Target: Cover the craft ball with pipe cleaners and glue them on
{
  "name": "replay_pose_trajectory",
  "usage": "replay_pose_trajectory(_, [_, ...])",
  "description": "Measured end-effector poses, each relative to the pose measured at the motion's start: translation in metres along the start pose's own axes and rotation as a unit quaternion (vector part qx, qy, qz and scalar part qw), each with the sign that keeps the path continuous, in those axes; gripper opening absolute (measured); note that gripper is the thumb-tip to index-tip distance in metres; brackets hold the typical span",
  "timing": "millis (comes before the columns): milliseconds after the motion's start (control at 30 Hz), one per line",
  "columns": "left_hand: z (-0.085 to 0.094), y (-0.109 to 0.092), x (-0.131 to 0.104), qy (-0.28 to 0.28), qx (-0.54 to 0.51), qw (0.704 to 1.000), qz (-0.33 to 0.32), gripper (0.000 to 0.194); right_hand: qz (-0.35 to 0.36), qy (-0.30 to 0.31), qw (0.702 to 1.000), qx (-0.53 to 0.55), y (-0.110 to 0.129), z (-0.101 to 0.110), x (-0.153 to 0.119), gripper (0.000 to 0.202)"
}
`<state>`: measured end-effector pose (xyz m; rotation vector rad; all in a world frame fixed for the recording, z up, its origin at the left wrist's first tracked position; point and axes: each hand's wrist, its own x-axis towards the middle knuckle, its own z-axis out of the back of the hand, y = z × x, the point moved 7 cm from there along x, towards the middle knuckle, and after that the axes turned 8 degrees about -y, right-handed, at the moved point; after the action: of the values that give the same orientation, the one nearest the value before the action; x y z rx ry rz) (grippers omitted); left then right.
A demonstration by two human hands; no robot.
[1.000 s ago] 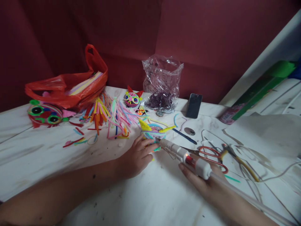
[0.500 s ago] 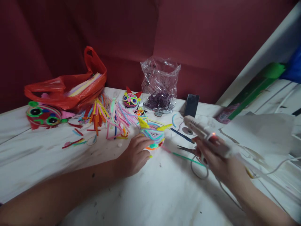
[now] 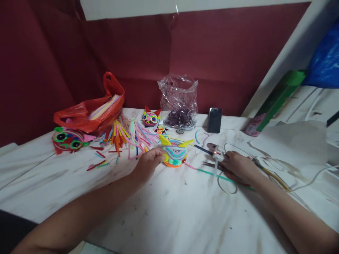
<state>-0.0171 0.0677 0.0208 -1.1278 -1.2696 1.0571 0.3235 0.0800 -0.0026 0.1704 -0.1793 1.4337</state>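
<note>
My left hand [image 3: 151, 159] pinches the left edge of a small pipe-cleaner animal head [image 3: 174, 152]. The head has yellow horns, pale blue and pink bands and an orange lower rim. Low over the table at the right, my right hand [image 3: 239, 165] is closed at a white hot glue gun [image 3: 218, 152]. A small red light glows on the gun, and its pale glue stick points toward me. Its handle is mostly hidden by my fingers. Scissors [image 3: 208, 164] lie partly under that hand. Beside them are a dark blue strip [image 3: 202, 149] and a green pipe cleaner [image 3: 209, 172].
A red plastic bag [image 3: 88, 114], a finished big-eyed head [image 3: 69, 139] and bundled pipe cleaners [image 3: 140, 135] lie at the left. Farther back stand a smaller head [image 3: 150, 118], a clear bag [image 3: 180, 106] and a phone [image 3: 214, 120]. A green roll [image 3: 282, 98] leans at the right.
My right hand has lowered the glue gun to the table and turned it, so its stick faces me. My left fingers have shifted to the head's left edge. The view has tilted up.
</note>
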Motion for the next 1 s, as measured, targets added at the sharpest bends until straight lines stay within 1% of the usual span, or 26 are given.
replay_pose_trajectory(67, [0.002,-0.002,0.0,-0.002,-0.03,0.999,0.034,0.017,0.021,-0.004,1.0,-0.01,0.002,0.01,-0.001,0.033])
replay_pose_trajectory(100, [0.002,-0.002,-0.001,-0.003,-0.043,0.998,0.052,0.018,0.031,-0.025,0.999,-0.003,0.005,0.02,-0.003,0.033])
replay_pose_trajectory(133, [0.002,-0.003,-0.001,-0.002,-0.051,0.996,0.068,0.018,0.038,-0.06,0.997,0.024,0.012,0.033,-0.007,0.033])
replay_pose_trajectory(167, [0.001,-0.003,-0.003,0.001,-0.054,0.995,0.08,0.019,0.054,-0.101,0.991,0.072,0.022,0.047,-0.012,0.03])
replay_pose_trajectory(200, [-0.002,-0.004,-0.004,0.007,-0.053,0.995,0.085,0.019,0.077,-0.125,0.977,0.152,0.037,0.059,-0.019,0.027])
replay_pose_trajectory(233, [-0.006,-0.005,-0.006,0.016,-0.049,0.995,0.084,0.019,0.089,-0.128,0.955,0.252,0.053,0.067,-0.027,0.025])
replay_pose_trajectory(267, [-0.01,-0.006,-0.009,0.025,-0.042,0.996,0.079,0.019,0.098,-0.115,0.924,0.351,0.071,0.072,-0.035,0.025])
replay_pose_trajectory(333, [-0.021,-0.007,-0.015,0.04,-0.024,0.997,0.067,0.018,0.13,-0.051,0.852,0.504,0.114,0.074,-0.051,0.023])
replay_pose_trajectory(367, [-0.026,-0.007,-0.018,0.046,-0.016,0.997,0.061,0.017,0.142,-0.016,0.818,0.557,0.133,0.072,-0.058,0.022])
replay_pose_trajectory(400, [-0.03,-0.007,-0.021,0.051,-0.007,0.997,0.052,0.016,0.144,0.009,0.794,0.591,0.149,0.069,-0.063,0.023])
replay_pose_trajectory(467, [-0.036,-0.008,-0.026,0.061,0.01,0.998,0.026,0.013,0.127,0.027,0.763,0.634,0.167,0.062,-0.069,0.023])
replay_pose_trajectory(500, [-0.038,-0.009,-0.029,0.066,0.017,0.998,0.011,0.012,0.119,0.03,0.755,0.645,0.17,0.059,-0.071,0.023])
replay_pose_trajectory(567, [-0.039,-0.01,-0.034,0.067,0.02,0.997,-0.009,0.013,0.109,0.036,0.747,0.655,0.172,0.055,-0.072,0.026])
replay_pose_trajectory(633, [-0.04,-0.01,-0.038,0.06,0.009,0.998,-0.013,0.012,0.111,0.05,0.747,0.654,0.172,0.054,-0.074,0.027])
replay_pose_trajectory(733, [-0.04,-0.008,-0.042,0.045,-0.015,0.999,-0.014,0.013,0.132,0.071,0.756,0.637,0.172,0.056,-0.076,0.028])
replay_pose_trajectory(800, [-0.041,-0.008,-0.041,0.037,-0.009,0.999,-0.023,0.015,0.15,0.069,0.765,0.623,0.174,0.058,-0.075,0.027])
replay_pose_trajectory(867, [-0.037,-0.007,-0.037,0.026,0.02,0.999,-0.032,0.015,0.155,0.041,0.777,0.609,0.172,0.06,-0.069,0.024])
replay_pose_trajectory(900, [-0.032,-0.005,-0.031,0.009,0.036,0.999,-0.032,0.015,0.147,0.017,0.784,0.602,0.169,0.061,-0.064,0.022])
replay_pose_trajectory(933, [-0.026,-0.003,-0.025,-0.017,0.05,0.998,-0.03,0.017,0.131,-0.011,0.793,0.595,0.164,0.061,-0.058,0.02])
replay_pose_trajectory(1000, [-0.006,0.005,-0.008,-0.098,0.058,0.993,-0.01,0.029,0.078,-0.057,0.806,0.584,0.155,0.057,-0.044,0.018])
